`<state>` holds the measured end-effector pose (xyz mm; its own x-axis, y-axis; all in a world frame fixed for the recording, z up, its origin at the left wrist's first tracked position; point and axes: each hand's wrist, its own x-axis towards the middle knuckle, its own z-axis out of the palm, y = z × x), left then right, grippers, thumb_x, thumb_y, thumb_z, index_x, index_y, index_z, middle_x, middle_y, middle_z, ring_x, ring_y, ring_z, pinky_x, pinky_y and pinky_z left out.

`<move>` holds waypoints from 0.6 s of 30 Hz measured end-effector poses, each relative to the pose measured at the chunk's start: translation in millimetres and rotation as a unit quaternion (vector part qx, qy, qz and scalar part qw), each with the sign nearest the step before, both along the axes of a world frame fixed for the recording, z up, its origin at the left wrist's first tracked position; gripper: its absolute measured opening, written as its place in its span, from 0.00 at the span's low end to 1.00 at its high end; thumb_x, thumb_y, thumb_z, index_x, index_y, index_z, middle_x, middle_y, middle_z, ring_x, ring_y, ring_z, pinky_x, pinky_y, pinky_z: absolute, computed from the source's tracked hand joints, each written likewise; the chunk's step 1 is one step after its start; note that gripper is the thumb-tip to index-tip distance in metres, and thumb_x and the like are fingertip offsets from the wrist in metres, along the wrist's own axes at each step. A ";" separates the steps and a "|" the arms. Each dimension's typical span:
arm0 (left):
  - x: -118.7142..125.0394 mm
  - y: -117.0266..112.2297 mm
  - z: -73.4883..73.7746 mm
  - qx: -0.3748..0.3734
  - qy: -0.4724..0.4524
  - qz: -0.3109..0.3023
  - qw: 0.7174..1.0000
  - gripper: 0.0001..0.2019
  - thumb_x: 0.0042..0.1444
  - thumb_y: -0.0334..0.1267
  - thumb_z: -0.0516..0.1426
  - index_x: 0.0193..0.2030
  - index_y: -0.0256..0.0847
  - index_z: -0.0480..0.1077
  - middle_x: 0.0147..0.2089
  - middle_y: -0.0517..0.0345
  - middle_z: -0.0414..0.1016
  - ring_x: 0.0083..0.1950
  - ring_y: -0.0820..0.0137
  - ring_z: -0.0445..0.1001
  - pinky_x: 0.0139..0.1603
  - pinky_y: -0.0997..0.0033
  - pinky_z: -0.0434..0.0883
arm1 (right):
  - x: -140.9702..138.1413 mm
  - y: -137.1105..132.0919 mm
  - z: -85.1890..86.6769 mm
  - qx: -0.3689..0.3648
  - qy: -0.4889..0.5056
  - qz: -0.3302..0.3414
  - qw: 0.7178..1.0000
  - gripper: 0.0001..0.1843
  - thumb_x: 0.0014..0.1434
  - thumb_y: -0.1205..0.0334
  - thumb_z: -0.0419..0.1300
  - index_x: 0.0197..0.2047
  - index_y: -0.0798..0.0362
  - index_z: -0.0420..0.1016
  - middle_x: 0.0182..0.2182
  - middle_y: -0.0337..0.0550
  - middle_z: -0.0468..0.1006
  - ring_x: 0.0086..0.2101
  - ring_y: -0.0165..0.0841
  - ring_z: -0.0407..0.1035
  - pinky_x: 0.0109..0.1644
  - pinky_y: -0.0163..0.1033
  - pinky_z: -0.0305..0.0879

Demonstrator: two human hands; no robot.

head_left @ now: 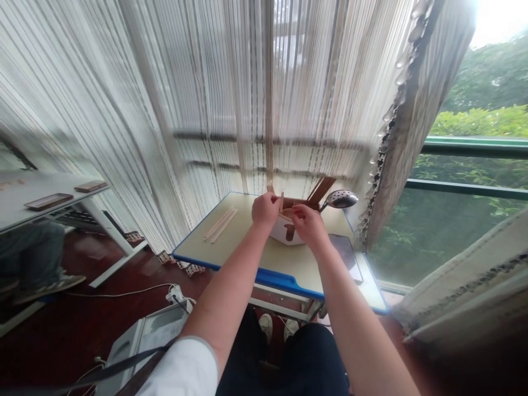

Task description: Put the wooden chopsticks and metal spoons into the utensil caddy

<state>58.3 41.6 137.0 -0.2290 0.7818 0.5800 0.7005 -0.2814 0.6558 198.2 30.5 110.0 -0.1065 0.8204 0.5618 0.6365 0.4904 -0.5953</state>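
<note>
A white holder [284, 231] with a wooden insert stands near the far edge of a small beige table [247, 258] with a blue rim. Brown chopsticks [320, 190] and a perforated metal ladle [340, 199] lean out of it. My left hand [265, 209] is closed on the left rim of the holder, around a light wooden stick [282, 201] that stands upright. My right hand [307, 221] is closed over the holder's top right; what its fingers pinch is too small to make out. A pair of light wooden chopsticks [220, 224] lies on the table to the left.
A dark phone [346, 256] lies on the table by my right forearm. String curtains [231, 99] hang behind the table, a window with greenery to the right. Another white table [37, 203] with trays and a seated person's legs [28, 258] are at left. A white box [148, 341] and cables sit on the floor.
</note>
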 end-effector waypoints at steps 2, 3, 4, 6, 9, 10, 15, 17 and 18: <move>1.6 -0.9 -1.8 0.001 -0.035 -0.025 0.999 0.08 0.54 0.37 0.55 0.31 0.36 0.73 0.29 0.52 0.75 0.27 0.72 0.71 0.30 0.72 0.68 | -1.4 -2.7 0.1 -0.005 -0.005 0.005 1.000 0.15 0.52 0.65 0.53 0.42 0.53 0.74 0.37 0.44 0.77 0.37 0.34 0.70 0.43 0.39 0.65; 2.4 -0.9 -3.1 -0.002 -0.053 -0.039 0.998 0.08 0.55 0.38 0.54 0.32 0.37 0.72 0.29 0.53 0.75 0.26 0.72 0.71 0.29 0.72 0.68 | -1.7 -4.0 0.5 -0.008 -0.006 0.004 1.000 0.14 0.52 0.65 0.53 0.41 0.53 0.74 0.37 0.44 0.77 0.37 0.34 0.70 0.43 0.38 0.64; 3.1 -0.6 -4.7 -0.007 -0.066 -0.049 0.997 0.08 0.55 0.38 0.54 0.33 0.37 0.72 0.30 0.53 0.75 0.26 0.73 0.71 0.28 0.72 0.68 | -1.8 -5.2 0.9 -0.010 -0.006 0.001 1.000 0.14 0.52 0.65 0.52 0.40 0.53 0.75 0.36 0.44 0.78 0.36 0.34 0.70 0.43 0.38 0.64; 3.8 0.2 -7.5 -0.017 -0.073 -0.055 0.996 0.08 0.55 0.38 0.54 0.32 0.37 0.72 0.30 0.53 0.75 0.26 0.73 0.71 0.29 0.72 0.68 | -1.4 -6.8 1.4 -0.009 0.002 -0.011 1.000 0.14 0.53 0.64 0.52 0.40 0.53 0.75 0.36 0.45 0.78 0.36 0.34 0.70 0.43 0.38 0.64; 3.5 0.2 -9.4 -0.020 -0.045 -0.037 0.998 0.07 0.54 0.36 0.55 0.31 0.37 0.72 0.30 0.52 0.75 0.28 0.71 0.71 0.31 0.70 0.68 | -0.5 -6.4 0.3 0.001 0.013 -0.031 0.999 0.15 0.53 0.63 0.51 0.42 0.53 0.74 0.36 0.45 0.77 0.37 0.35 0.70 0.43 0.39 0.64; 3.2 -0.3 -9.2 -0.019 -0.036 -0.032 0.999 0.07 0.54 0.36 0.55 0.31 0.37 0.72 0.30 0.52 0.74 0.29 0.71 0.71 0.32 0.69 0.69 | -0.3 -5.7 -0.7 0.002 0.011 -0.036 0.999 0.15 0.53 0.63 0.51 0.42 0.53 0.74 0.36 0.45 0.77 0.37 0.35 0.70 0.43 0.39 0.64; 0.5 -2.7 -4.8 0.001 -0.008 -0.015 1.000 0.06 0.54 0.35 0.54 0.30 0.37 0.72 0.29 0.52 0.74 0.30 0.70 0.71 0.34 0.68 0.68 | 0.8 -0.7 -7.2 0.008 -0.017 -0.046 0.999 0.14 0.53 0.63 0.52 0.41 0.53 0.74 0.38 0.46 0.77 0.38 0.36 0.70 0.45 0.41 0.64; -1.3 -1.9 -3.6 0.012 0.001 -0.006 1.000 0.06 0.55 0.35 0.54 0.31 0.38 0.72 0.29 0.52 0.74 0.31 0.69 0.71 0.35 0.68 0.68 | 0.8 -0.1 -9.5 0.011 -0.020 -0.046 0.999 0.14 0.53 0.63 0.52 0.40 0.53 0.75 0.38 0.46 0.77 0.38 0.36 0.70 0.46 0.41 0.63; -2.3 -1.2 -3.4 0.012 0.006 -0.004 1.000 0.06 0.55 0.35 0.54 0.32 0.38 0.71 0.29 0.52 0.74 0.31 0.69 0.71 0.35 0.69 0.67 | 0.5 -0.2 -10.5 0.012 -0.021 -0.045 0.999 0.14 0.53 0.63 0.52 0.40 0.53 0.75 0.38 0.46 0.77 0.38 0.36 0.70 0.47 0.41 0.63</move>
